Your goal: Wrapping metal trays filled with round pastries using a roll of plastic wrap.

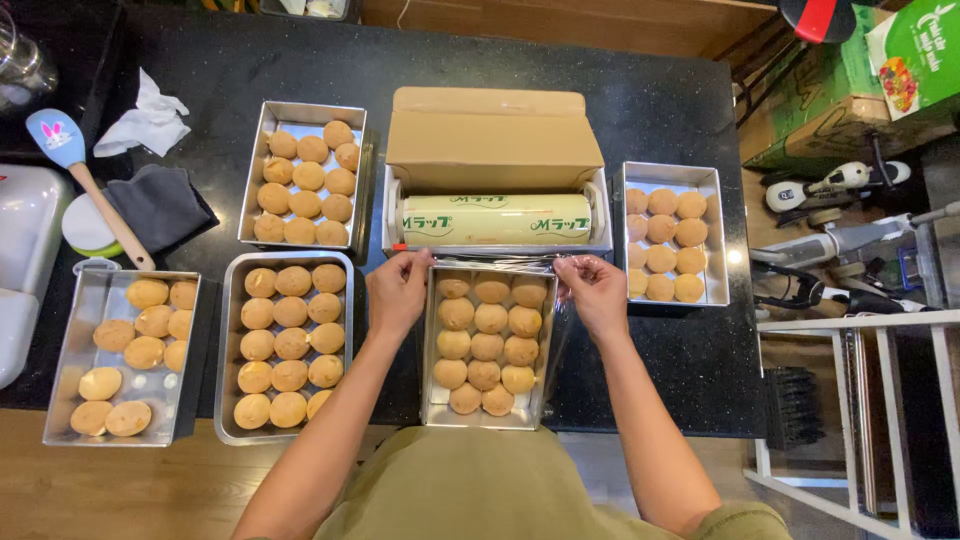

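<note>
A metal tray (432,398) of several round golden buns sits right in front of me on the black counter. Clear plastic wrap (497,265) stretches from the roll (497,218) in its open cardboard dispenser box (492,140) over the tray's far edge. My left hand (398,290) pinches the wrap at the tray's far left corner. At the far right corner, my right hand (594,292) pinches the same sheet. Both hands lie just below the box's front edge.
Other bun-filled metal trays surround it: one at the far left (304,112), one at the near left (229,350), one at the left edge (88,300), one at the right (712,240). A blue spatula (70,160), dark cloth (160,200) and crumpled tissue (148,120) lie at the left.
</note>
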